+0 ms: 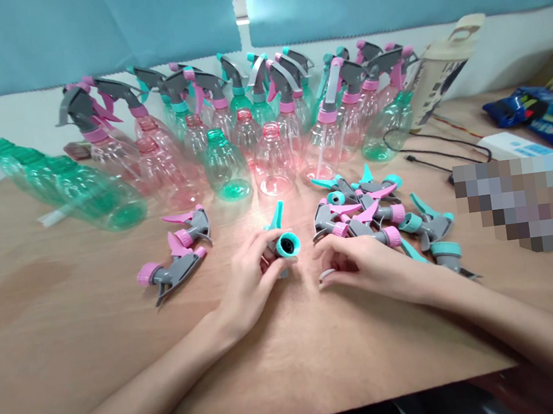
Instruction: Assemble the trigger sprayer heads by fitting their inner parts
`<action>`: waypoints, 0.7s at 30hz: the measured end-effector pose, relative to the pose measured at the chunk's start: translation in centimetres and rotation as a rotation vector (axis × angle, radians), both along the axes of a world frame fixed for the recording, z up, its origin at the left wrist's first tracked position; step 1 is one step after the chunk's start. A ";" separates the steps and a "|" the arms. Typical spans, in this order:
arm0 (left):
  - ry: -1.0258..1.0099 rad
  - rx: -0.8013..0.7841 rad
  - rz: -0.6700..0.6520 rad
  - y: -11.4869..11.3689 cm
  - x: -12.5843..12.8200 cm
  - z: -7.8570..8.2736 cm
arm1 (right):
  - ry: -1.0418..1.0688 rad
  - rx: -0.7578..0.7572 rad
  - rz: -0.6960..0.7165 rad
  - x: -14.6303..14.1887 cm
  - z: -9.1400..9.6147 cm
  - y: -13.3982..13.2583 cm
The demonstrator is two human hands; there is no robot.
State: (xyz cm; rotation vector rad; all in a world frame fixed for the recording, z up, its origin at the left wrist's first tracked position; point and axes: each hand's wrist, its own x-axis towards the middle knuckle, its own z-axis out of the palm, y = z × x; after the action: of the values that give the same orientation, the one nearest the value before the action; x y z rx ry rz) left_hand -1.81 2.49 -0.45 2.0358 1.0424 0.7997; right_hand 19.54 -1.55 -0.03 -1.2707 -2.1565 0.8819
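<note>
My left hand (249, 277) is closed around a teal and grey spray trigger head (283, 240), its round teal collar facing me and its teal lever pointing away. My right hand (359, 264) rests on the wooden table (68, 313) just right of it, fingers curled, touching the near edge of a pile of spray trigger heads (378, 211); I cannot see anything held in it. Open-necked bottles stand behind: a green bottle (226, 166) and a pink bottle (273, 160).
Two pink and grey trigger heads (179, 256) lie to the left. Several green bottles (77, 188) lie on their sides at far left. Rows of capped spray bottles (244, 103) stand at the back. A black cable (431, 154), a white box and a blue packet (541, 107) sit right.
</note>
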 end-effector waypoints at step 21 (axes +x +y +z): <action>-0.046 -0.033 -0.219 -1.8 0.8 -0.2 | 0.667 -0.464 -0.082 -0.6 1.4 -0.9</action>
State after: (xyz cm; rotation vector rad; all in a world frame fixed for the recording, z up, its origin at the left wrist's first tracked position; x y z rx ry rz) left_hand -0.98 0.70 -0.61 2.0506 0.7849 0.7066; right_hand 18.97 -2.41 1.42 -1.0382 -1.4112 1.5669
